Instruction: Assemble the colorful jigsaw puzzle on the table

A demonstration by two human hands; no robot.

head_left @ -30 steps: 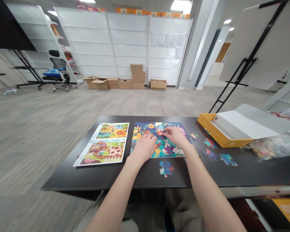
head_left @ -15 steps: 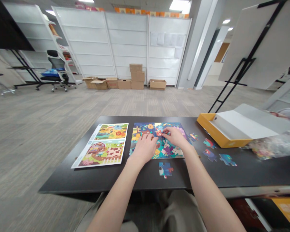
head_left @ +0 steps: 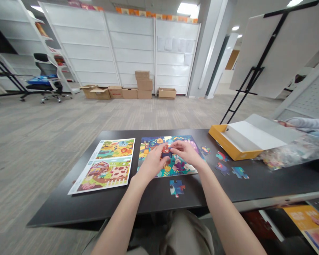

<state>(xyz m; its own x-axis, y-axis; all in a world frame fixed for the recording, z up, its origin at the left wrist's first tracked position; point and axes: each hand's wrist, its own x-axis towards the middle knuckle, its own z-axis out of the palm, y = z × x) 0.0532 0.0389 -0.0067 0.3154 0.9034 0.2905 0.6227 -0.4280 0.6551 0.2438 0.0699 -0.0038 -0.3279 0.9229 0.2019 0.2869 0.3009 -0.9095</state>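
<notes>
A colourful jigsaw puzzle [head_left: 178, 165] with animals and plants lies on the black table. Over its middle, a dark puzzle piece with a red figure [head_left: 166, 151] sits between my two hands. My left hand [head_left: 155, 160] has its fingertips and thumb around the piece's left side. From the right, my right hand [head_left: 185, 152] pinches the piece's edge, its fingers bent together. Whether the piece touches the puzzle below cannot be made out. Nearer me lies a loose blue puzzle piece [head_left: 177, 188]. My hands hide part of the puzzle's centre.
A printed picture sheet [head_left: 106, 164] lies at the left. Several loose pieces, among them a blue-green piece [head_left: 240, 172], are right of the puzzle. Farther right are an open yellow box [head_left: 232, 148] and a clear plastic bag [head_left: 284, 154]. An easel board [head_left: 268, 53] stands behind.
My left hand has lifted from the puzzle and turned, thumb apart, to the piece in the middle. My right hand has shifted slightly with it. The camera view has swung right.
</notes>
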